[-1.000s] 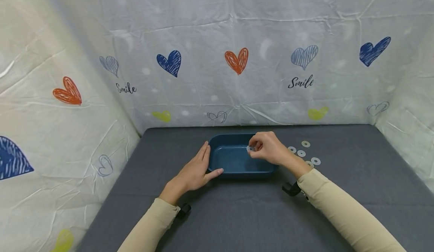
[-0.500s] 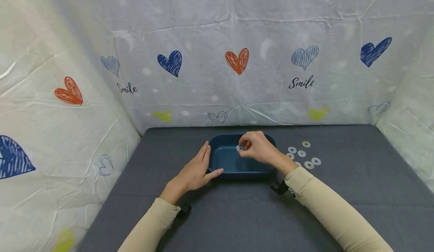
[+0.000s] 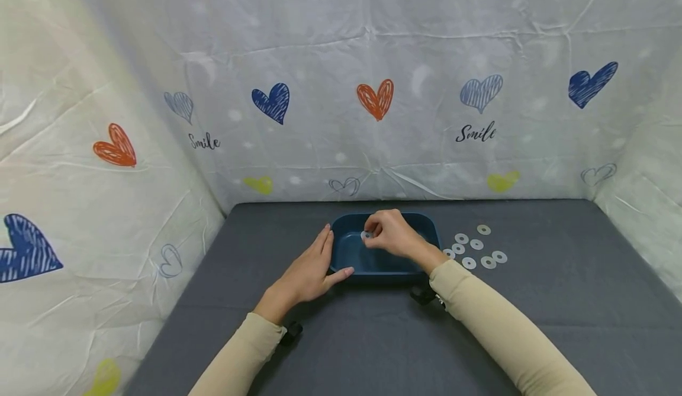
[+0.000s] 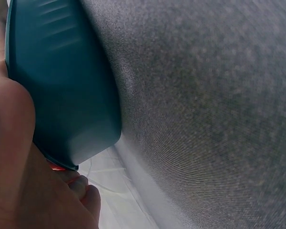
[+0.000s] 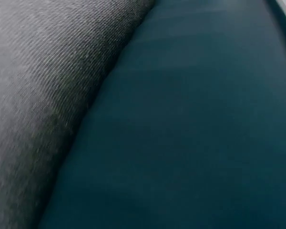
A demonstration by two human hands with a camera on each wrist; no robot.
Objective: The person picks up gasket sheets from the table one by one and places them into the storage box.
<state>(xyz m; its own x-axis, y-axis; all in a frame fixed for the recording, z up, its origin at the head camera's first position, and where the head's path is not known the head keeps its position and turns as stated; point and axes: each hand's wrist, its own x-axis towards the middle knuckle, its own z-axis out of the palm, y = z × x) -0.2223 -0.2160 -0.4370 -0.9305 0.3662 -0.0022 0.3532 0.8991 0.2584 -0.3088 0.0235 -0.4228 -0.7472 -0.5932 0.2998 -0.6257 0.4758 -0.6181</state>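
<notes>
A dark teal rectangular tub [image 3: 373,277] stands on the table near its far edge. My left hand [image 3: 305,276] lies against the tub's left end, fingers straight along the side and thumb over the front rim. The left wrist view shows the tub's outer wall [image 4: 62,90] beside that hand [image 4: 19,162]. Over the tub's inside, toward its left half, my right hand [image 3: 395,234] pinches a pale flat washer [image 3: 365,235] between thumb and fingertips. Only the tub's wall [image 5: 181,124] and some cloth fill the right wrist view; the right hand is out of sight there.
Several more washers [image 3: 488,262] lie scattered to the right of the tub, beyond the right forearm. Dark grey cloth [image 3: 341,348] covers the table. A pale curtain [image 3: 319,41] printed with hearts hangs behind and at both sides.
My right hand has moved left over the tub with the washer pinched in it, uncovering more of the scattered washers. The left hand has stayed at the tub's left end.
</notes>
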